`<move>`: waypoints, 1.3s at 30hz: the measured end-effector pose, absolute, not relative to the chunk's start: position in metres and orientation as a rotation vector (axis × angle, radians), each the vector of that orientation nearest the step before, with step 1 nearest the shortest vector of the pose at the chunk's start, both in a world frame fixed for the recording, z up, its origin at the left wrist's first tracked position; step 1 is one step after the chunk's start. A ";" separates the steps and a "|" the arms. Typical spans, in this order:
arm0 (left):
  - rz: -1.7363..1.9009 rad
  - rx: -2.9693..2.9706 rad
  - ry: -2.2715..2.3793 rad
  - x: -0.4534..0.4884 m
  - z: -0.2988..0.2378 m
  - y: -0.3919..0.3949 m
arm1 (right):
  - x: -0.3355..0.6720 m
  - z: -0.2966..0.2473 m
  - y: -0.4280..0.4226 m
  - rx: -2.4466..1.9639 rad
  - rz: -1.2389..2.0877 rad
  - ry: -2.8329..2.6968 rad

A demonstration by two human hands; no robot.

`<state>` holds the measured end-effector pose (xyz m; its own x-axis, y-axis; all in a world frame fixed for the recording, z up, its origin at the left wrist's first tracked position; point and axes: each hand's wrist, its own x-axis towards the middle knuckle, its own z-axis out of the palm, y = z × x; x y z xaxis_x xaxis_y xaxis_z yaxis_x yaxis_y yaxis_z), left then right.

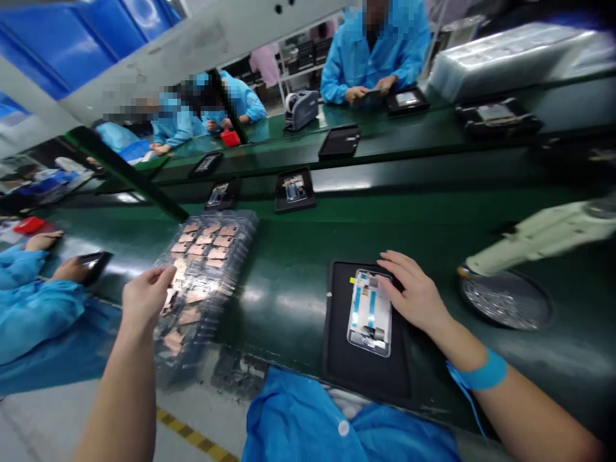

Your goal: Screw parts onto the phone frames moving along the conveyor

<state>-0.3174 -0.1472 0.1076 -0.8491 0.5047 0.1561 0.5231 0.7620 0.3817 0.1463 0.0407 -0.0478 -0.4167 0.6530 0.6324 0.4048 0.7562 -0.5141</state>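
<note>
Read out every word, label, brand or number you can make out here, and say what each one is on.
No text is legible. Any marks on the phone frame, the copper-coloured pieces in the stacked clear plastic trays and the grey tape dispenser are too small or blurred to read.

Bright overhead light lays white streaks of glare along the green counter (433, 224), whose far end bends with wide-lens distortion.

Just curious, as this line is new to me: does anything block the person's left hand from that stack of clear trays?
Nothing visible does: the left hand is right at the edge of the stack of clear trays.
</note>
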 end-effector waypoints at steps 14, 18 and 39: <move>-1.284 -2.610 -2.251 -0.068 -0.004 0.008 | 0.146 -0.021 0.033 -0.741 0.434 -1.951; -1.122 -2.638 -2.123 -0.071 -0.027 0.025 | 0.147 -0.032 0.049 -1.028 0.577 -1.799; -0.889 -2.795 -1.778 -0.075 -0.041 -0.037 | 0.151 -0.016 0.030 -1.082 0.825 -2.112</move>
